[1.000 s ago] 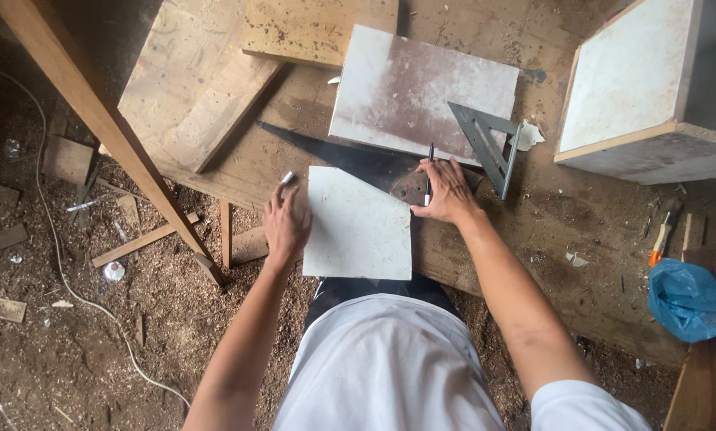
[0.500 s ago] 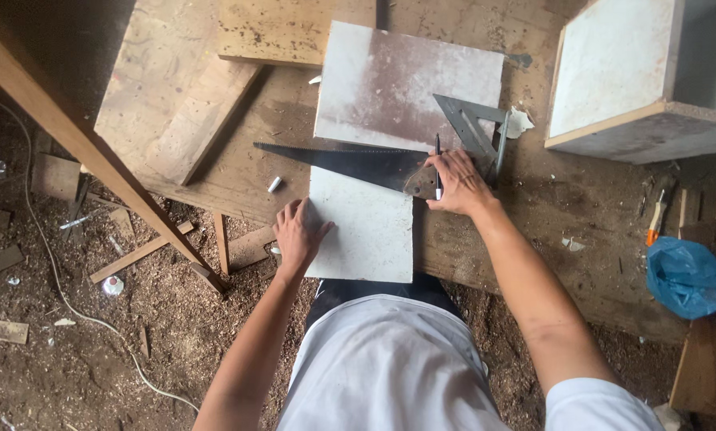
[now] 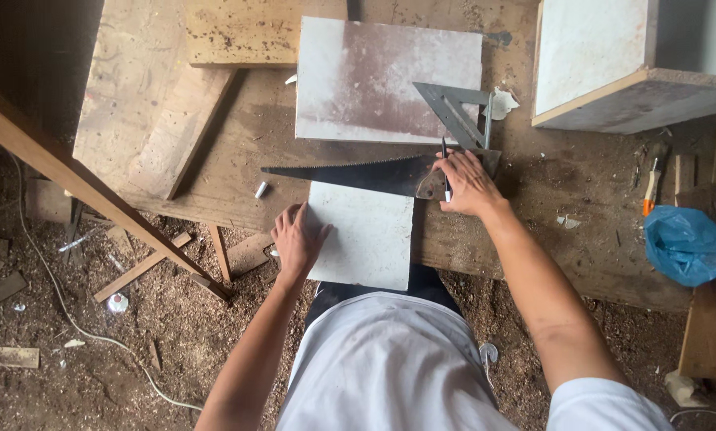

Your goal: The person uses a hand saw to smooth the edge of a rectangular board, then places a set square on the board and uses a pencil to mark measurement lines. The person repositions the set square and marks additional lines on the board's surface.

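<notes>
Left hand [image 3: 298,238] flat and open, fingers spread, pressing on the left edge of a small pale square board [image 3: 363,235] lying on the worn wooden workbench [image 3: 581,199]. Right hand [image 3: 468,183] closed around a thin dark pencil [image 3: 446,172], resting on the handle end of a dark-bladed handsaw [image 3: 350,174] stretching leftward just above the board's top edge. Just beyond the right hand's fingertips, a grey metal triangular square [image 3: 457,112] on a larger whitish panel [image 3: 386,80]; well to its right, a crumpled blue plastic bag [image 3: 685,243].
</notes>
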